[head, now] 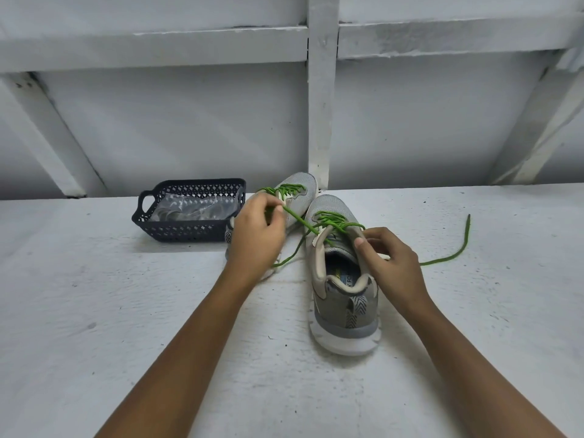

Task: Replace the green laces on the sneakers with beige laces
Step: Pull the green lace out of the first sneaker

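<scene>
L hand (257, 230) pinches green lace (298, 220) btwn thumb & fingertips, strand taut from near sneaker (343, 308). R hand (390, 259) grips that shoe's collar, thumb on rim. Far sneaker (298, 192) touches it on white table (126, 311); lace's other end trails right. Dark basket (189, 230) w/ clear plastic (196, 207) sits left.

the near sneaker (341, 311) has a grey mesh cloth upper and a matt white sole. the green lace (335, 221) is woven cord. the basket (189, 230) is matt dark plastic lattice, holding glossy clear plastic wrap (189, 205). the table (126, 311) is rough, speckled, white-painted.
</scene>
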